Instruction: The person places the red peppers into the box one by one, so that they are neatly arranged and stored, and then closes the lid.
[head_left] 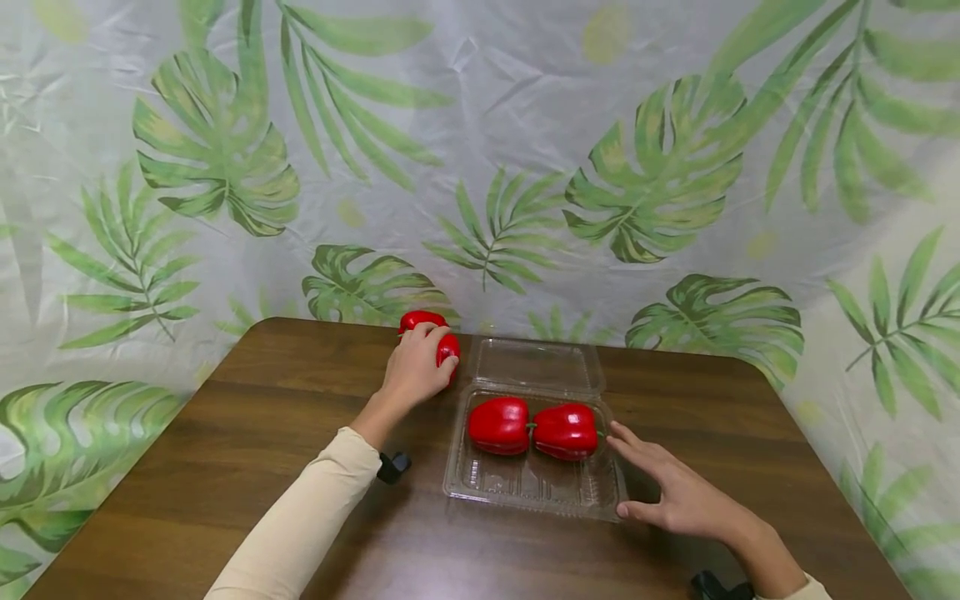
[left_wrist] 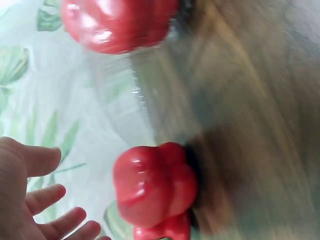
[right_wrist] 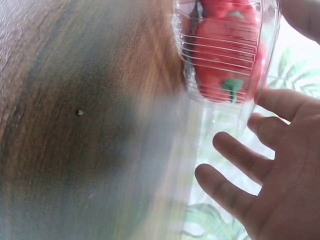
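My left hand (head_left: pixel 420 362) is over two red bell peppers at the table's back edge, partly covering the nearer bell pepper (head_left: pixel 447 350); the farther bell pepper (head_left: pixel 422 319) shows beyond its knuckles. In the left wrist view the fingers are spread beside the bell pepper (left_wrist: pixel 152 185), with a gap between. A clear plastic clamshell container (head_left: pixel 517 497) lies with its lid folded back, and two more bell peppers sit on their sides in its base, the left one (head_left: pixel 498 425) and the right one (head_left: pixel 566 431). My right hand (head_left: pixel 678 492) has extended fingers at the container's right side.
The container's flat lid (head_left: pixel 536 367) extends toward the back of the brown wooden table (head_left: pixel 300 400). Behind the table hangs a pale curtain (head_left: pixel 510 108) with green leaf prints. Dark bands sit at both wrists.
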